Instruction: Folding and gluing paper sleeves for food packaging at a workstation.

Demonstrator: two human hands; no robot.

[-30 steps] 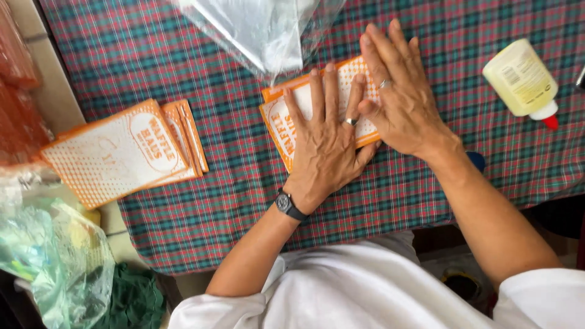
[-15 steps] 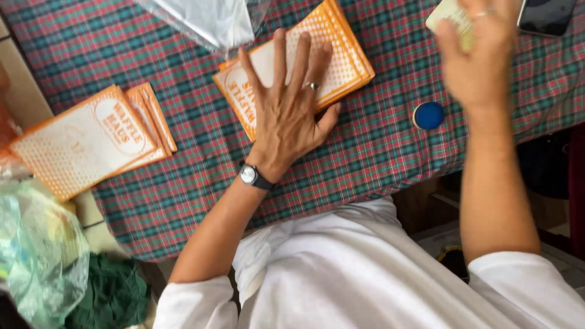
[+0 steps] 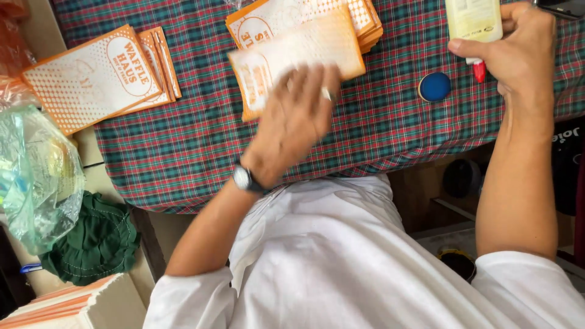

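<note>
My left hand (image 3: 292, 122), with a watch on its wrist, lifts one orange-and-white paper bag (image 3: 292, 52) off a stack of like bags (image 3: 359, 21) on the plaid tablecloth (image 3: 183, 140); the hand is blurred with motion. My right hand (image 3: 518, 52) grips a pale yellow glue bottle (image 3: 474, 18) with a red tip pointing down, at the upper right. A round blue cap (image 3: 434, 86) lies on the cloth between the two hands.
A second pile of orange bags (image 3: 97, 76) lies at the table's left. Off the left edge sit a clear plastic bag (image 3: 36, 176) and a dark green cloth (image 3: 91, 244). More stacked bags (image 3: 67, 304) show at the bottom left.
My left hand, which pressed flat on the stack, now lifts the top bag toward me. My right hand has brought the glue bottle closer, tip down.
</note>
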